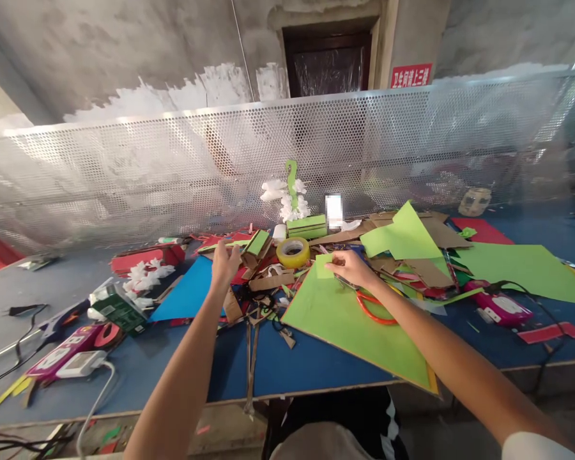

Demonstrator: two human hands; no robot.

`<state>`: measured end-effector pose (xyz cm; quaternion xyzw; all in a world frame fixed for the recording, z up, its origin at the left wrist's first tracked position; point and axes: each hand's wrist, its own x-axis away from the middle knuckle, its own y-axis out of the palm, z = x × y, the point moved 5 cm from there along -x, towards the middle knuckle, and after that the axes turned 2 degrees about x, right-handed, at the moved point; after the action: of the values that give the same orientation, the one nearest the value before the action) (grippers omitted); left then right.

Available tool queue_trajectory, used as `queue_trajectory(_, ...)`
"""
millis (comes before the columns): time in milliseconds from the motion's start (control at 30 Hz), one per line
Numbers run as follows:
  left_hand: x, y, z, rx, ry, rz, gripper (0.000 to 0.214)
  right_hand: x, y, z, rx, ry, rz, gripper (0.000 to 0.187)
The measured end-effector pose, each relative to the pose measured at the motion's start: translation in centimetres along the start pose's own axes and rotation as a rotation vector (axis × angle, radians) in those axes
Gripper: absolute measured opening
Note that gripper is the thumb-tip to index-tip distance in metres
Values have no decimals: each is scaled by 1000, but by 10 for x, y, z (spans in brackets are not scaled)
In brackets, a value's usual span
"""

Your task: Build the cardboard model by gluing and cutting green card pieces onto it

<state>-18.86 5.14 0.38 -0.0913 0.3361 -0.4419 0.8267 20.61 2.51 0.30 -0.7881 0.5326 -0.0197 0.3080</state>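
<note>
My right hand (352, 267) is closed, pinching a small light-green paper piece (323, 266) above a large green sheet (354, 338). Beneath my right wrist lie scissors with orange handles (368, 312), the blades partly hidden by the hand. My left hand (224, 263) hovers over scraps at the left of the pile, its thumb and fingers apart with nothing visible between them. Close beside it sits a green-topped cardboard piece (257, 244), and a thin green strip (239, 243) runs behind the fingers. Between my hands is a roll of yellow tape (293, 253).
A green box-like form (306, 226) and a green curved piece with white ruffles (292, 182) stand by the perforated metal screen (172, 172). A blue sheet (184, 291) lies left. Magenta power strips (69, 348) with cords flank the pile; a green carton (119, 310) is left.
</note>
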Motion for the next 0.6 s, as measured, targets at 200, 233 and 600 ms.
queue_trajectory(200,-1,17,-25,187,-101,-285,52,1,-2,-4,49,-5,-5,38)
queue_trajectory(233,-1,21,-23,235,-75,-338,55,1,-2,-4,49,-11,-3,39)
queue_trajectory(600,-2,24,-11,-36,143,-221,45,-1,-3,-2,67,-90,14,39)
